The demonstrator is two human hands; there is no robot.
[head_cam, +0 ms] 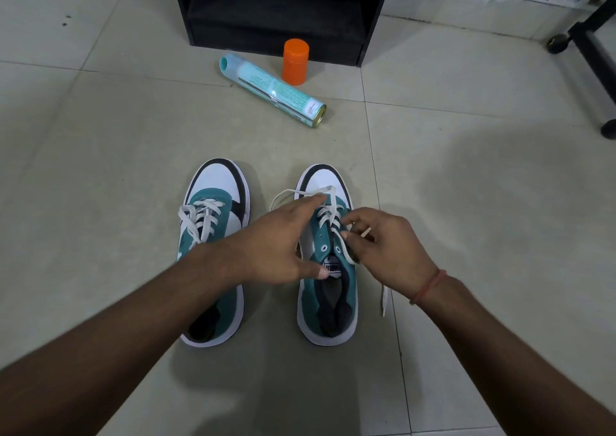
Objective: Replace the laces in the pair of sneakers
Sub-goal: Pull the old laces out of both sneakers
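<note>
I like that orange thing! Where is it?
In the head view, the orange cap stands upright on the floor before the black shelf, just right of the lying spray can.

1 head-worn view — looks forward and down, close over the tiled floor [100,169].

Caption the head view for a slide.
Both hands, left hand and right hand, work the white lace on the right sneaker; the left sneaker stays laced.

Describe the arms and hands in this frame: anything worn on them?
Both forearms are bare, with no sleeves or gloves in view. The left hand and its wrist carry nothing visible. The right hand has a thin reddish-orange thread band around the wrist. No rings or watch visible.
</note>
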